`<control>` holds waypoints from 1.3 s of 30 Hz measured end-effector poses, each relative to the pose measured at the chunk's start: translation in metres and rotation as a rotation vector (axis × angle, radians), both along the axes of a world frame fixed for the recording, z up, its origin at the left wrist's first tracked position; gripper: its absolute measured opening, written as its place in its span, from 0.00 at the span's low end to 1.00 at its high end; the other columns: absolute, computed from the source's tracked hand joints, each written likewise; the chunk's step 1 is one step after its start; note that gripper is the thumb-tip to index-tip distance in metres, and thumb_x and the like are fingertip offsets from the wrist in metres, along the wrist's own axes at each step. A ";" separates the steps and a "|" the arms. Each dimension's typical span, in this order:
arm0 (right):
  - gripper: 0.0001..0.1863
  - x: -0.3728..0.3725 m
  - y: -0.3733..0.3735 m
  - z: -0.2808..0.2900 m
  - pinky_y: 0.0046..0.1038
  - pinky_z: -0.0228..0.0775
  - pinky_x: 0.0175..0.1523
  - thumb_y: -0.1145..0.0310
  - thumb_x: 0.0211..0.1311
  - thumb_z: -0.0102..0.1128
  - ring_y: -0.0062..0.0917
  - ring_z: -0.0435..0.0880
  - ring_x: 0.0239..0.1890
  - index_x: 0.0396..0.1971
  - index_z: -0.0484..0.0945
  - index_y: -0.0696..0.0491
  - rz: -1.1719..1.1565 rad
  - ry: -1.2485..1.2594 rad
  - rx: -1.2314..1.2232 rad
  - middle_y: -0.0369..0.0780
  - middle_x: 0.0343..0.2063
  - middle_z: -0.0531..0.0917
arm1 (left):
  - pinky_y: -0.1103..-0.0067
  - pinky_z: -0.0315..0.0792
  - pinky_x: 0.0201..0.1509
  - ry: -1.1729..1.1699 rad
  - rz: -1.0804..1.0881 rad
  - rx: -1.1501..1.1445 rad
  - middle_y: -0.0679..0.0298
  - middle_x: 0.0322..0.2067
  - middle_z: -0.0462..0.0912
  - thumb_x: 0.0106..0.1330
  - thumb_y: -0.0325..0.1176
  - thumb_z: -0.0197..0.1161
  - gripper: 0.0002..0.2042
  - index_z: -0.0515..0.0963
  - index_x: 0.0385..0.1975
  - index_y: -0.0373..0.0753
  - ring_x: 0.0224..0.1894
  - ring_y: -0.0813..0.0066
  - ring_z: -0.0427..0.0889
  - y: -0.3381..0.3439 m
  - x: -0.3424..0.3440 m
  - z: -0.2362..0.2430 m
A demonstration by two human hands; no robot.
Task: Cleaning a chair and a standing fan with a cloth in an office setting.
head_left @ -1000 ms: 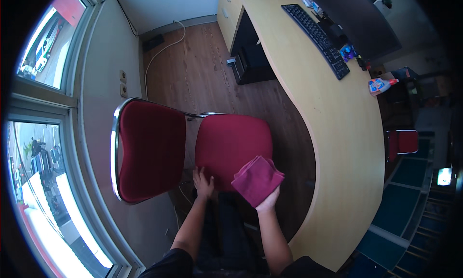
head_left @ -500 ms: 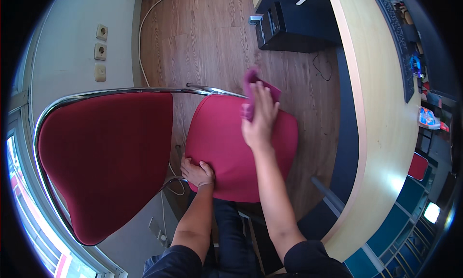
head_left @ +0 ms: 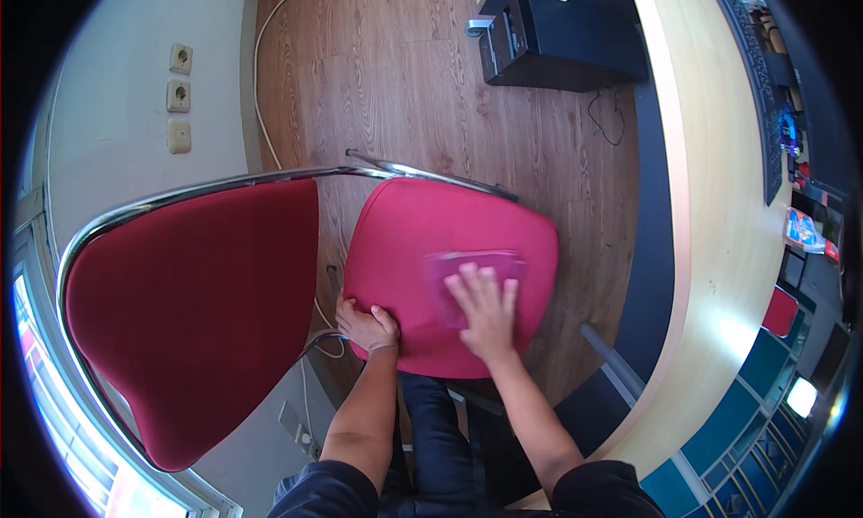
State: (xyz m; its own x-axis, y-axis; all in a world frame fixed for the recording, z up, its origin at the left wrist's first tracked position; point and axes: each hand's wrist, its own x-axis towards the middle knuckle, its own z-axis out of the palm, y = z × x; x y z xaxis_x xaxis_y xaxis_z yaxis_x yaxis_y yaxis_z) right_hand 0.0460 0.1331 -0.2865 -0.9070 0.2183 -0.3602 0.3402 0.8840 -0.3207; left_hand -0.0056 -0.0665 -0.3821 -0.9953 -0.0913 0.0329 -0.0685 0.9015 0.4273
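Observation:
A chair with a red padded seat [head_left: 404, 239] and a red backrest [head_left: 198, 311] on a chrome tube frame [head_left: 225, 182] stands in front of me. Flat under my right hand [head_left: 488, 311] lies a purple cloth [head_left: 449, 271], spread on the right part of the seat and slightly blurred. The fingers of that hand are stretched out and pressed on the cloth. My left hand [head_left: 367, 325] rests at the seat's near left corner, its thumb on top and fingers over the edge beside the backrest.
A light wooden desk [head_left: 719, 248] curves along the right, with a keyboard [head_left: 751, 87] on it. Beneath it stands a black computer case [head_left: 566, 51]. Wall sockets [head_left: 179, 96] and a white cable [head_left: 261, 96] are at the left. Wood-look flooring [head_left: 395, 78] lies beyond the chair.
My right hand has come nearer to me from the seat's far edge, and the bunched cloth now lies flat beneath it. The left hand stays at the corner.

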 end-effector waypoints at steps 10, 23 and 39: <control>0.45 -0.135 -0.029 -0.032 0.64 0.33 0.69 0.62 0.46 0.62 0.47 0.47 0.73 0.69 0.58 0.43 -0.173 0.146 0.246 0.44 0.72 0.52 | 0.58 0.60 0.55 0.025 -0.005 -0.013 0.49 0.52 0.71 0.60 0.53 0.45 0.27 0.66 0.45 0.32 0.52 0.46 0.69 0.005 0.000 -0.004; 0.41 -0.017 0.057 -0.050 0.61 0.33 0.70 0.61 0.55 0.58 0.49 0.44 0.73 0.70 0.55 0.45 -0.936 0.040 0.470 0.45 0.72 0.50 | 0.58 0.62 0.52 0.077 -0.008 -0.028 0.48 0.46 0.72 0.61 0.55 0.44 0.30 0.66 0.51 0.31 0.50 0.47 0.70 0.011 0.001 0.001; 0.49 0.104 -0.059 0.002 0.62 0.39 0.68 0.66 0.42 0.70 0.40 0.51 0.73 0.68 0.58 0.26 -0.377 -0.196 -0.079 0.41 0.72 0.50 | 0.58 0.62 0.49 0.083 0.011 -0.060 0.51 0.44 0.72 0.59 0.53 0.45 0.30 0.66 0.51 0.32 0.46 0.47 0.71 0.004 0.000 -0.002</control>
